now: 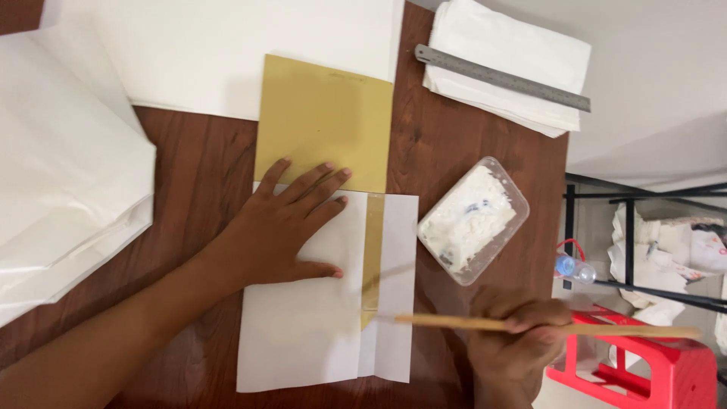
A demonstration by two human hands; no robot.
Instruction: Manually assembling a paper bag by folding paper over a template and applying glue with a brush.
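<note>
On the counter [469, 151], the left hand [284, 227] lies flat, fingers spread, on the white paper [303, 326], while the right hand [519, 333] grips a wooden stick [454, 323] (paste from the tub [473, 220] could smear if the paper slips).

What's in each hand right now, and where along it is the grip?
The right hand grips a thin flat wooden stick around its middle. The left hand holds nothing; it lies flat on the folded white paper sheet.
</note>
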